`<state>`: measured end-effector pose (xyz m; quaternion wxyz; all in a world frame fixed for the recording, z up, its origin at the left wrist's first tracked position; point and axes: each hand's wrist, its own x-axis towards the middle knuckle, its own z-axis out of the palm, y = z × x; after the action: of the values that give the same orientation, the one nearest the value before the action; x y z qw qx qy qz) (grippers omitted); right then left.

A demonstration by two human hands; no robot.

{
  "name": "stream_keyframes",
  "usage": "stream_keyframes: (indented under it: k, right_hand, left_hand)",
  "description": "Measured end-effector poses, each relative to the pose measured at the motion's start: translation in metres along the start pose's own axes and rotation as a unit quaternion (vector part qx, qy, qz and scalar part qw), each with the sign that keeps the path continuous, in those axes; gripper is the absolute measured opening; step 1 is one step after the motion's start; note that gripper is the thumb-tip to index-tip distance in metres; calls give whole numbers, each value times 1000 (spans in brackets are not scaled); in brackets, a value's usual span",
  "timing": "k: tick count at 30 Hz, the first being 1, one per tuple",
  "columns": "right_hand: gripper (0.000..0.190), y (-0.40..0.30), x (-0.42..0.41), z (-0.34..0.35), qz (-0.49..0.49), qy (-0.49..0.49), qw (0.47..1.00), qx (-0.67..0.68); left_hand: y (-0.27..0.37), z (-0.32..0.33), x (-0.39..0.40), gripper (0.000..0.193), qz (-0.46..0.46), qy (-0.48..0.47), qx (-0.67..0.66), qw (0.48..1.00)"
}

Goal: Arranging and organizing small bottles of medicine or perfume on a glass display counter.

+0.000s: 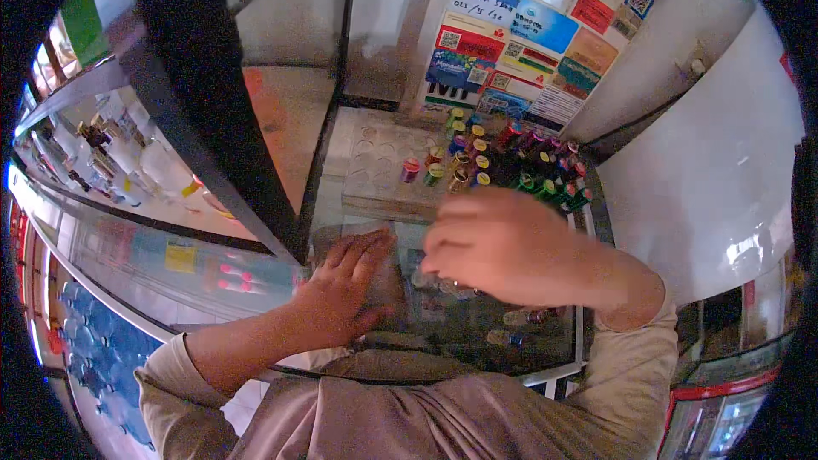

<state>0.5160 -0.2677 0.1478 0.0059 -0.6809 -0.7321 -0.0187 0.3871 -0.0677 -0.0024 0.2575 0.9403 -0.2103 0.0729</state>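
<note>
My left hand [351,275] rests palm down at the left of the glass counter top [441,338], its fingers spread, on what looks like a thin clear sheet or bag. My right hand [492,243] is raised and blurred over the counter, fingers curled; whether it holds anything cannot be made out. Small clear glass items [447,284] show beneath it. Beyond my hands, a white rack with round holes [374,169] carries small bottles with coloured bodies, among them a pink one [410,170] and a green one [433,174].
A board covered with stickers and printed codes [505,45] stands behind the rack. A dark upright frame post [211,96] crosses the left side. A white curved panel [703,166] is at the right. Blue water containers [102,358] stand low at the left.
</note>
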Motion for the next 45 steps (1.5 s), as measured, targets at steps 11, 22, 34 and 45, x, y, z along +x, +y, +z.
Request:
stream_keyframes:
  k: [11, 22, 34, 45]
  right_hand:
    - [22, 82, 10, -17, 258, 247, 933, 34]
    - [19, 109, 29, 6, 194, 39, 980, -7]
    - [18, 122, 29, 31, 191, -4, 981, 15]
    - [19, 79, 10, -6, 177, 110, 977, -41]
  left_hand:
    - [2, -5, 1, 91, 15, 14, 27, 999]
    - [3, -5, 3, 92, 7, -1, 11, 1000]
    - [2, -4, 4, 91, -13, -13, 0, 1000]
    - [-1, 1, 2, 87, -15, -19, 13, 1000]
